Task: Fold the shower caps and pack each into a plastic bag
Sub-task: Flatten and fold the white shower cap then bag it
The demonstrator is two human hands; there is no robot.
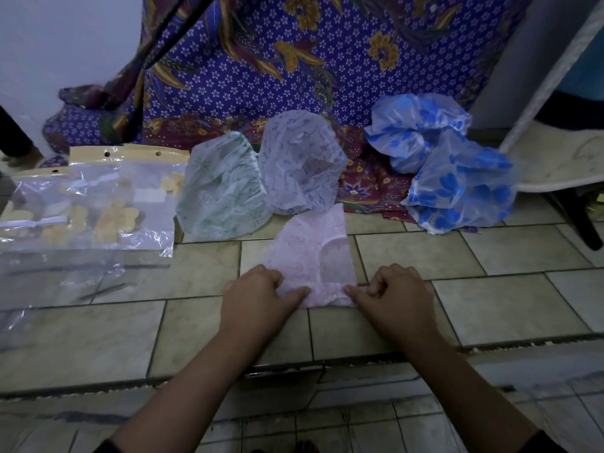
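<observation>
Left hand (pixel 258 297) and right hand (pixel 397 297), fingers curled, on pink shower cap (pixel 313 256)

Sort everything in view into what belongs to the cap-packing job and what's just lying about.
Job: pink cap, pinched by left hand and right hand; green cap; lilac cap; blue flowered caps; plastic bags.
Lying about: batik cloth; white mat.

A pale tiled floor (pixel 425 256) (beige, with dark grout) fills the lower frame. At centre a pink shower cap (pixel 313 256) lies flat on it. A green-printed cap (pixel 225 188) and clear plastic bags (pixel 88 204) lie at left, and a patterned cloth (pixel 369 188) at upper centre.
</observation>
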